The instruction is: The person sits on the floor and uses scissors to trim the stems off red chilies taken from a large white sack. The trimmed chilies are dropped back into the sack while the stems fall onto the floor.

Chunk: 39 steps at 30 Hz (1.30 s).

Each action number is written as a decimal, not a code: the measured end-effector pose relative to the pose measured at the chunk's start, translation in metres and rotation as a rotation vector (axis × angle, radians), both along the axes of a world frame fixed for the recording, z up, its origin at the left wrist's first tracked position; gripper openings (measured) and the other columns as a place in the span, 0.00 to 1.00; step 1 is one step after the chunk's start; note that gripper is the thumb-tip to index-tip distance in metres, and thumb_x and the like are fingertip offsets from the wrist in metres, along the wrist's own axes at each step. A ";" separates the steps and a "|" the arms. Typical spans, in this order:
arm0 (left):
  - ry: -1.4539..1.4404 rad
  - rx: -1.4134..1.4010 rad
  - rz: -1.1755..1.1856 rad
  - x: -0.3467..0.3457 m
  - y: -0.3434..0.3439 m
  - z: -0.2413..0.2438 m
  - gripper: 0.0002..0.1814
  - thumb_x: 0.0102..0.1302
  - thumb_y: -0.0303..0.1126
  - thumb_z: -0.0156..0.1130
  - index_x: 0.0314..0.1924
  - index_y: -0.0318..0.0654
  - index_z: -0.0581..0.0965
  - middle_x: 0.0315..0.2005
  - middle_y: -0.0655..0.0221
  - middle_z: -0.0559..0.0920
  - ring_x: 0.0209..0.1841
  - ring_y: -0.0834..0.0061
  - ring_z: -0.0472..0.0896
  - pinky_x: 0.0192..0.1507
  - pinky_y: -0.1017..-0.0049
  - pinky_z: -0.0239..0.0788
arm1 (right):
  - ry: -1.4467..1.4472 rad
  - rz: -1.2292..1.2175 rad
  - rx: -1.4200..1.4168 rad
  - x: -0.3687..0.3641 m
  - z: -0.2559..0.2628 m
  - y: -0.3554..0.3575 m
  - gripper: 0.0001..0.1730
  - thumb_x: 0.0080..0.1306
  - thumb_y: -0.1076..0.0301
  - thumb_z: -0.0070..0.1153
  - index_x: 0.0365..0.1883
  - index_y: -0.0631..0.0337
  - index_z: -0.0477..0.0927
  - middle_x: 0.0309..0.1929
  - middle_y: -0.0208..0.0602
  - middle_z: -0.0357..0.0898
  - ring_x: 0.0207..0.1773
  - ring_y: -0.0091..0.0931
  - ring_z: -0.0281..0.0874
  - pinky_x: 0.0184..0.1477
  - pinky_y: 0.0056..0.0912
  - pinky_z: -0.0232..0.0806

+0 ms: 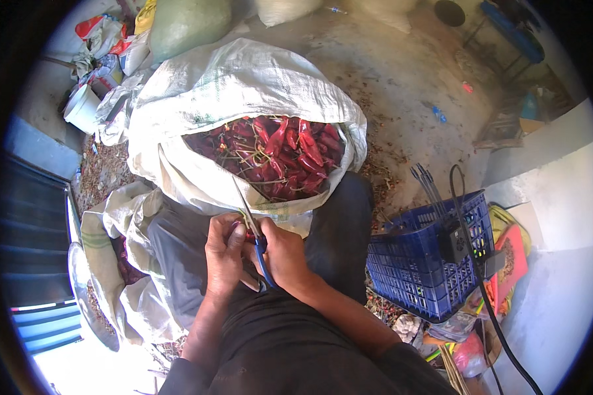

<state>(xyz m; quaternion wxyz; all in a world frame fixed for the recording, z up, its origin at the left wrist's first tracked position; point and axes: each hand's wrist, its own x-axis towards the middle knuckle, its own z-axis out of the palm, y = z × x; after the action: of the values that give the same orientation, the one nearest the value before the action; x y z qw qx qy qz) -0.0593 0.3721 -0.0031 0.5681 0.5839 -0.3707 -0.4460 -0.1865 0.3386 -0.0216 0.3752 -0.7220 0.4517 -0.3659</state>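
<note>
Close before my body, my left hand (223, 249) pinches a dark red chili pepper (237, 225) whose greenish stem points up. My right hand (282, 249) grips a pair of scissors (260, 252) with blue handles, and their long metal blades reach past the pepper toward the sack. Parts of the pepper are hidden by my fingers. Between my knees stands a white woven sack (242, 79), its mouth spread wide. Inside lie many dried red chili peppers (281, 153), several with pale stems.
To my right stands a blue plastic crate (410, 276) with a black cable (494, 311) running past it. Another woven sack (96, 232) with red contents sits left of my leg. A white bucket (82, 108) stands farther off. Bits of stem litter the concrete floor (415, 94).
</note>
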 end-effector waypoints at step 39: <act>1.003 -0.189 -0.421 0.034 0.008 -0.023 0.07 0.69 0.24 0.63 0.43 0.35 0.73 0.28 0.59 0.80 0.15 0.79 0.67 0.12 0.81 0.49 | -1.013 0.769 1.095 -0.047 -0.002 0.044 0.21 0.73 0.50 0.54 0.42 0.60 0.69 0.19 0.21 0.63 0.16 0.13 0.56 0.17 0.17 0.52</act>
<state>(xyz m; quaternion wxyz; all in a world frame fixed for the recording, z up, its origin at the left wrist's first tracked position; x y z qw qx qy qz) -0.0251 0.3801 -0.0263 0.6235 0.1596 -0.2018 -0.7383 -0.2335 0.3824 -0.0234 0.9288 -0.2897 0.0648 -0.2217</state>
